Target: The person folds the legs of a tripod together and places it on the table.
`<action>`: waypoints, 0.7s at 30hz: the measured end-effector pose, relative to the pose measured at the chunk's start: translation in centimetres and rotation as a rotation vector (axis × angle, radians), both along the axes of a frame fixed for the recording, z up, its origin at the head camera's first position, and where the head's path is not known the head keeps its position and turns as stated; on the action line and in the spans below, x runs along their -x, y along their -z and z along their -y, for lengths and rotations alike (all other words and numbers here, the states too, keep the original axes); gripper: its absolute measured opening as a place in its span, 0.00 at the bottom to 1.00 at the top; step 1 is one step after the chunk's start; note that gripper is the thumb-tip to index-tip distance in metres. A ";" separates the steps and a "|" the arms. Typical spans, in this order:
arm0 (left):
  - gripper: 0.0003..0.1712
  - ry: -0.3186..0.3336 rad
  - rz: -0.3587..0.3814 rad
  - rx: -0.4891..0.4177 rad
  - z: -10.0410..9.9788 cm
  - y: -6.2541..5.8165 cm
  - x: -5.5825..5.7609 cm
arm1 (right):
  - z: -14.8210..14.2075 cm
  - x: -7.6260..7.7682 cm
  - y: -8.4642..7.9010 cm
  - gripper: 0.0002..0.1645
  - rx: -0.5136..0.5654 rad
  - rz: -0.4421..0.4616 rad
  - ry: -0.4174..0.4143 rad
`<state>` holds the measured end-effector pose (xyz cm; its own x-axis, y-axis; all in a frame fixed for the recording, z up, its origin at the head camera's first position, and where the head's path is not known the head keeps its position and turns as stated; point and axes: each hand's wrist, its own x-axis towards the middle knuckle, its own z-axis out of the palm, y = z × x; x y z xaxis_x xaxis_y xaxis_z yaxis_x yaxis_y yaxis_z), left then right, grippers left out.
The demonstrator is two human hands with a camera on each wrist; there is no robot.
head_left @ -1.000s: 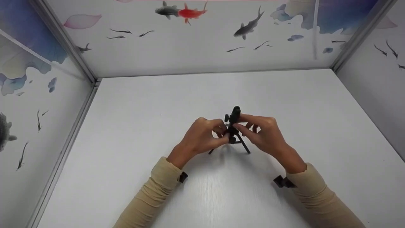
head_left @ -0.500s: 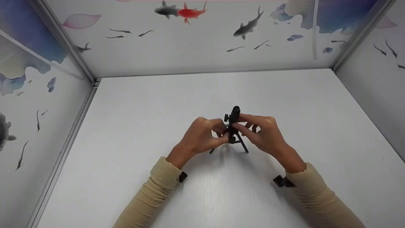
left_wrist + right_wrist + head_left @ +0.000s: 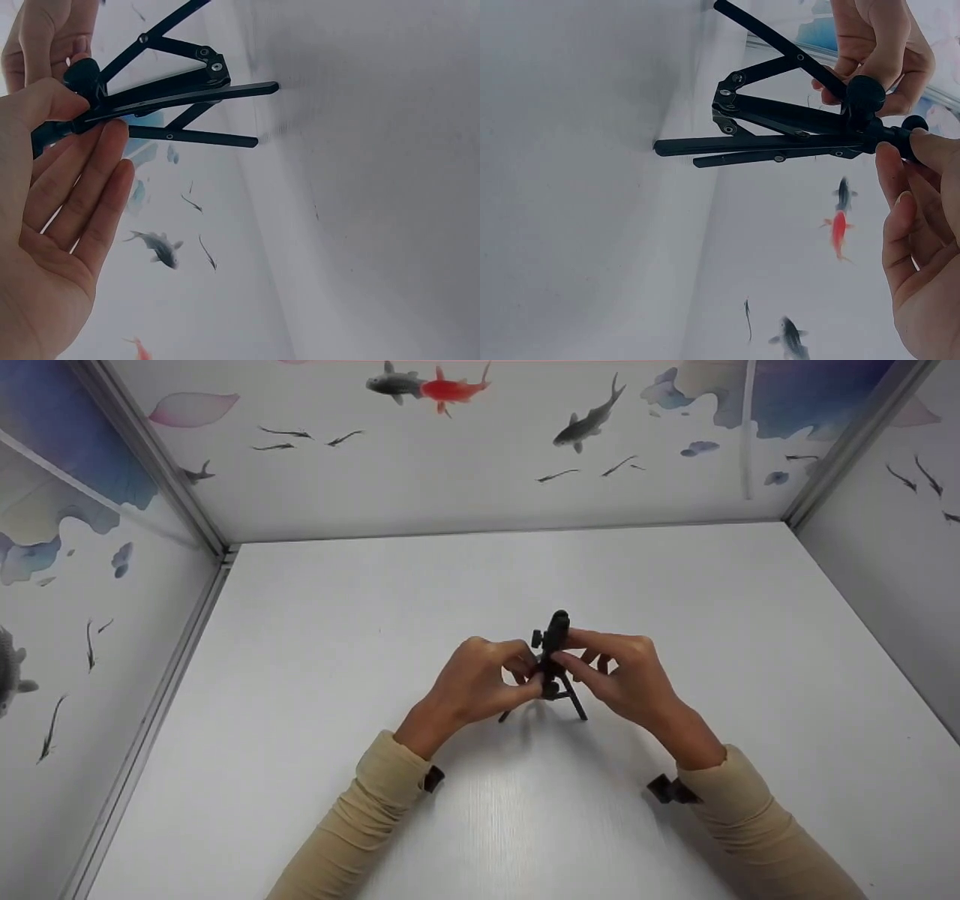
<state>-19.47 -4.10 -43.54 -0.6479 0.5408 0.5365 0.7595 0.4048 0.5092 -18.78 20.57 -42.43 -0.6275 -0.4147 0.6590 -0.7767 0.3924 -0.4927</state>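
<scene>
A small black tripod [image 3: 558, 639] stands near the middle of the white table [image 3: 360, 615], its leg tips touching the surface. My left hand [image 3: 528, 679] pinches its stem from the left, thumb and fingers curled on it. From the right, my right hand [image 3: 571, 661] pinches the upper stem just under the head. In the left wrist view the tripod [image 3: 180, 94] has its legs drawn close together, with my left hand [image 3: 67, 172] around its stem. The right wrist view shows the tripod [image 3: 780, 131] with my right hand [image 3: 915, 217] at its knob end.
Panels printed with fish [image 3: 450, 390] close the table in at the left, back and right. Black camera mounts sit at both cuffs, left [image 3: 433, 778] and right [image 3: 667, 790]. White tabletop lies all around the hands.
The tripod's leg tips have drawn slightly inward and nearer the hands. Both hands keep the same hold and have hardly moved.
</scene>
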 end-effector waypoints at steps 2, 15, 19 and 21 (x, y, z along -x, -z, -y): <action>0.02 0.003 -0.002 -0.004 0.0 0.0 0.0 | 0.0 0.0 0.0 0.18 0.002 0.013 0.001; 0.02 0.008 -0.016 -0.018 0.0 -0.1 0.0 | 0.0 0.0 0.1 0.18 0.004 0.001 0.002; 0.02 0.009 -0.011 -0.020 0.0 -0.1 0.0 | 0.0 0.0 0.1 0.19 0.002 0.001 0.005; 0.03 0.009 -0.013 -0.021 0.0 -0.1 0.0 | 0.0 0.0 0.1 0.19 0.001 0.001 0.009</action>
